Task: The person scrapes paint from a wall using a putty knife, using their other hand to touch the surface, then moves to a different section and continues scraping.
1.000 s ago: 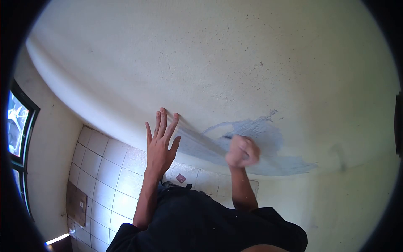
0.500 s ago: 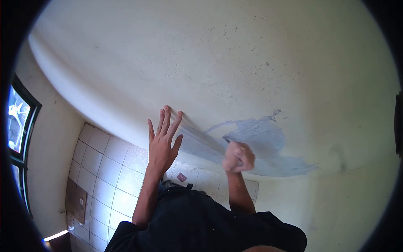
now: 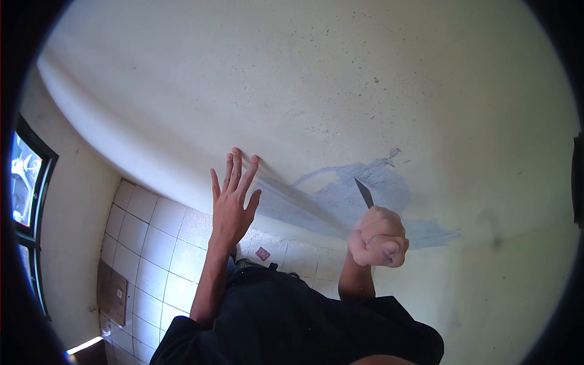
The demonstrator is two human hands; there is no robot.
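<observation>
My left hand (image 3: 232,204) is spread with its fingertips on the pale wall (image 3: 292,79), just left of a bare grey-blue patch (image 3: 380,188). My right hand (image 3: 380,236) is a fist around a scraper, whose thin dark blade (image 3: 364,192) sticks out toward the upper left, in front of the patch. The scraper's handle is mostly hidden in the fist. Whether the blade touches the wall cannot be told. Ragged edges of cream paint surround the patch, and small dark specks dot the wall above.
White floor tiles (image 3: 157,246) lie below at the left, with a brown board (image 3: 112,294) on them. A small reddish piece (image 3: 262,253) is on the floor near my waist. A dark-framed window (image 3: 35,182) stands at the far left.
My right hand has moved right and slightly down, and the scraper's blade now shows clearly. My left hand stays spread at nearly the same place on the wall.
</observation>
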